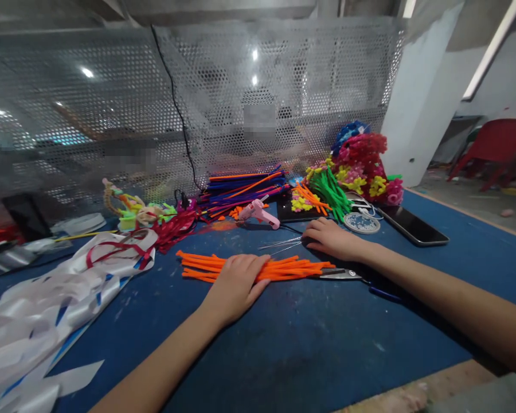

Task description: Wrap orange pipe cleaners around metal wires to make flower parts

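While the left hand (234, 289) is closed over the orange stem bundle (294, 268) at the front centre of the table (284, 350), the right hand (331, 238) lies over the rear end of the tweezers (284, 244); whether its fingers grasp them cannot be told. Scissors (341, 274) meet the bundle's right end, their handles partly beneath the right forearm. Behind the bundle: a pink glue gun (259, 214) and blue and orange stems (245, 189). Right rear: green stems (332, 192) and a smartphone (413, 223). White ribbon (47, 298) covers the left side. The work surface is blue and scuffed. A perforated metal screen (223, 86) borders its rear; beyond a pale pillar (425, 97) stands a red chair (494, 143).
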{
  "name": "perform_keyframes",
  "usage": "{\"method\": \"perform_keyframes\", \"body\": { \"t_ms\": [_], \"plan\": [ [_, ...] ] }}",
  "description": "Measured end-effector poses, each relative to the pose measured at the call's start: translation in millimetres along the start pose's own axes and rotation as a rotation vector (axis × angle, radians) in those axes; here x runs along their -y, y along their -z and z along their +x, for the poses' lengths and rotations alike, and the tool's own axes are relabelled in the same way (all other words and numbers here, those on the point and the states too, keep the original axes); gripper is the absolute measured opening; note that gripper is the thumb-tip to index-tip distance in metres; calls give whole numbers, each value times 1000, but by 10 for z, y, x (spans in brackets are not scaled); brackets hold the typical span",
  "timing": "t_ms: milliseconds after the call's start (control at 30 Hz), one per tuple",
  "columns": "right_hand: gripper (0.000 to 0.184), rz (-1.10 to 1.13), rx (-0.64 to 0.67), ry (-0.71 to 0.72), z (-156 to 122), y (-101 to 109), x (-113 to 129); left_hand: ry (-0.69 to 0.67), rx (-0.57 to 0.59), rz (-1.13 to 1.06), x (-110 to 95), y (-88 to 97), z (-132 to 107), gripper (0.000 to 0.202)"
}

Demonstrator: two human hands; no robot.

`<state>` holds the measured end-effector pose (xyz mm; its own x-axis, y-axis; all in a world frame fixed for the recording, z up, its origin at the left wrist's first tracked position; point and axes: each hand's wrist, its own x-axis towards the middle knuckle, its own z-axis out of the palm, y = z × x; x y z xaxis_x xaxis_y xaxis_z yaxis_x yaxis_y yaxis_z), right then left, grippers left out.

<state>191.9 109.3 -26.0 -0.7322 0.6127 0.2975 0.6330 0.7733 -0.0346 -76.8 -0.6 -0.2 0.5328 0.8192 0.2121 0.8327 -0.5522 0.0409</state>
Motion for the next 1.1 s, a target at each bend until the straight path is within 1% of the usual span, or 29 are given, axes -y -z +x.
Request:
{"method": "perform_keyframes", "body": {
  "t_ms": [133,233,333,433,500,533,633,833,967,1100],
  "plan": [
    [18,-18,-30,-6,24,9,55,-147,100,65,-15,63,13,35],
    [13,-5,-31,-22,26,12,70,-198,132,82,-24,75,14,34],
    [13,0,-37,20,13,-5,66,-195,134,78,-25,72,10,33],
    [27,-11,-28,48,-4,-29,56,-192,123,62,-24,73,6,32],
    [35,-6,-4,25,-8,-37,43,-193,112,48,-25,76,5,31],
    [36,6,9,9,-6,-37,35,-192,111,43,-27,78,4,31],
    [30,51,24,-4,13,-22,19,-183,119,33,-30,83,4,30],
    [10,71,-27,16,55,11,58,-174,110,11,-36,90,2,29],
    [9,13,-35,63,46,7,103,-177,124,18,-33,89,0,30],
    [12,-25,-8,53,29,39,145,-175,128,28,-26,79,-4,31]
  ]
}}
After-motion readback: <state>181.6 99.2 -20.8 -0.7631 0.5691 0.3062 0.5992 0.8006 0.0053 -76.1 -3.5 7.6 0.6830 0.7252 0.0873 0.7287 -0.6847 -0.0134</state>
